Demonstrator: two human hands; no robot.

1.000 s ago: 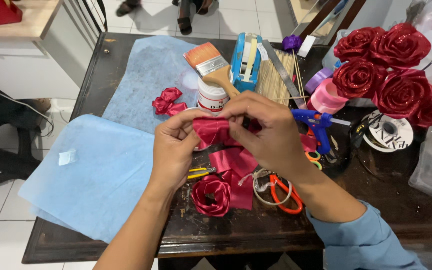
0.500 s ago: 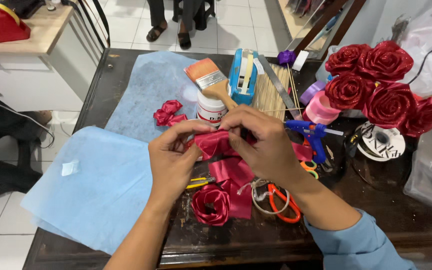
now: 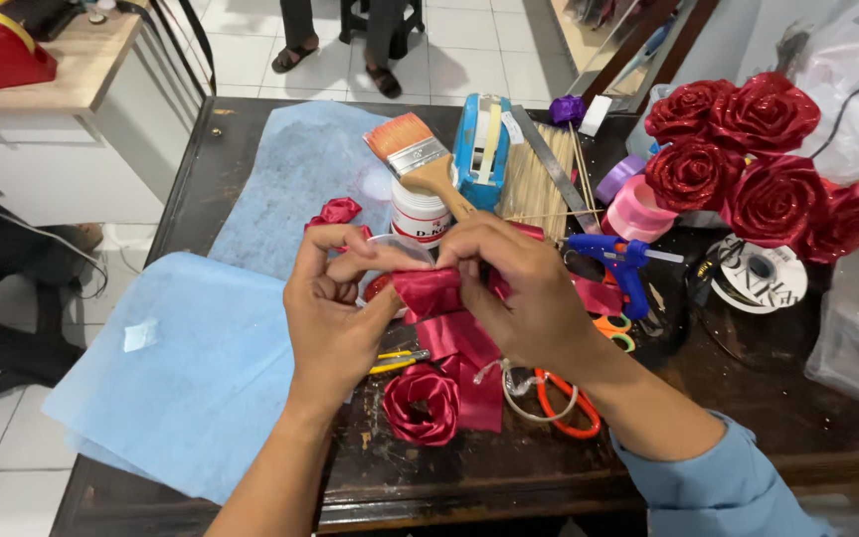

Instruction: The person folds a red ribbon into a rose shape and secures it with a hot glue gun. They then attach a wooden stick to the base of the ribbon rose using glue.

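Both hands folding a red ribbon.
Left hand (image 3: pixel 335 318) and right hand (image 3: pixel 524 288) pinch the red satin ribbon (image 3: pixel 429 291) above a finished ribbon rose (image 3: pixel 420 403).

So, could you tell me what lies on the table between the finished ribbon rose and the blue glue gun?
In the head view, between the ribbon rose and the glue gun lie loose red ribbon strips and orange-handled scissors, partly under the right hand.
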